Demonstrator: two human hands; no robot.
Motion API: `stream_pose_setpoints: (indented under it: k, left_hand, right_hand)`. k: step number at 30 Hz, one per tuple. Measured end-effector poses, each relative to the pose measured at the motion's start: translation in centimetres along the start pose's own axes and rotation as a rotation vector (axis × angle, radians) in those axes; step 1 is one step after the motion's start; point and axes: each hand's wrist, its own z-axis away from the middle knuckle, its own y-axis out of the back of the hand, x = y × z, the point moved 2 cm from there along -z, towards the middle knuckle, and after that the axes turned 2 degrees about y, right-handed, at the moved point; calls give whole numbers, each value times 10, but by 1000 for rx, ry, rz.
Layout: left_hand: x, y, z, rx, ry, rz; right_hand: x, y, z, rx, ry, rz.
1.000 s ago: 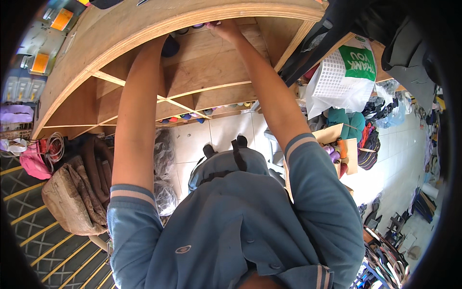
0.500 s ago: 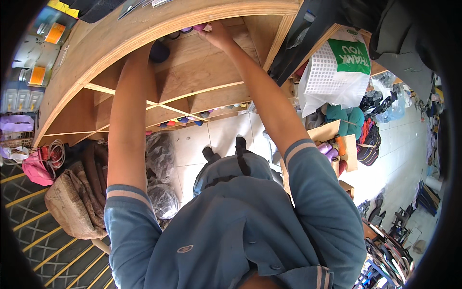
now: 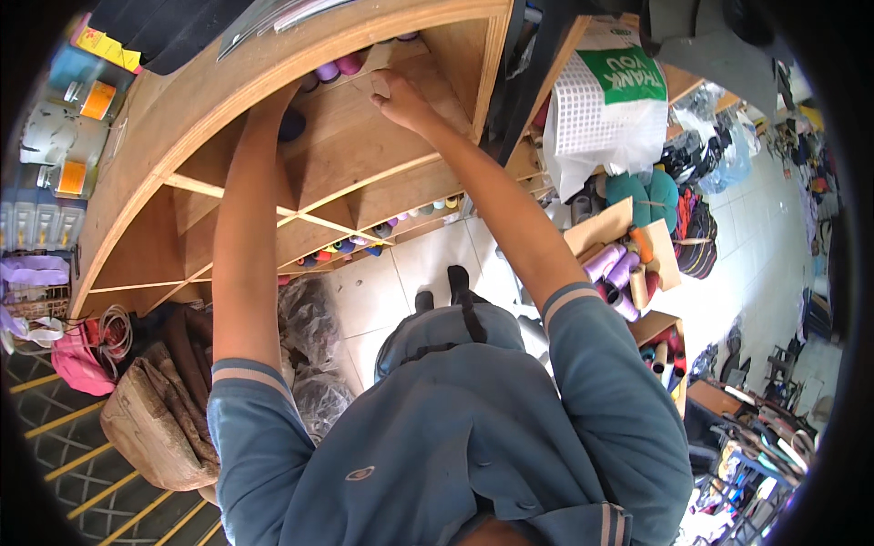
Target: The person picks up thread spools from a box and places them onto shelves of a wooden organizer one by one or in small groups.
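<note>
My right hand (image 3: 401, 100) is inside an upper compartment of the wooden shelf (image 3: 364, 136), just above its board. Its fingers are curled in, with no thread spool visible in them. A magenta thread spool (image 3: 349, 64) stands a little beyond it to the left, beside a purple spool (image 3: 327, 71). My left forearm (image 3: 246, 227) reaches into the same shelf. The front edge of the top board hides my left hand's fingers and whatever they touch. Close to the left wrist is a dark navy spool (image 3: 291, 126).
Lower compartments hold several coloured spools (image 3: 344, 246). To the right, a cardboard box (image 3: 605, 227) holds purple and orange spools, below a white and green plastic bag (image 3: 605, 114). Jars (image 3: 91, 98) stand at far left; a brown cloth-like bundle (image 3: 155, 423) lies lower left.
My right hand has let go of the magenta spool and drawn back from it toward me. The spool now stands on the shelf. The whole view has shifted slightly.
</note>
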Motion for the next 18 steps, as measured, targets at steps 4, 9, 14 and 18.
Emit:
stream_pose_setpoints:
  k: [4, 9, 14, 18]
  left_hand:
    - [59, 21, 44, 156, -48, 153]
    - [86, 7, 118, 312, -205, 412]
    - [99, -19, 174, 14, 15, 419]
    - [85, -32, 202, -105, 37, 384]
  right_hand:
    - [-2, 7, 38, -30, 242, 283]
    - [-24, 27, 62, -188, -238, 619]
    - [-33, 31, 72, 200, 47, 760]
    - [-47, 25, 134, 220, 234, 663]
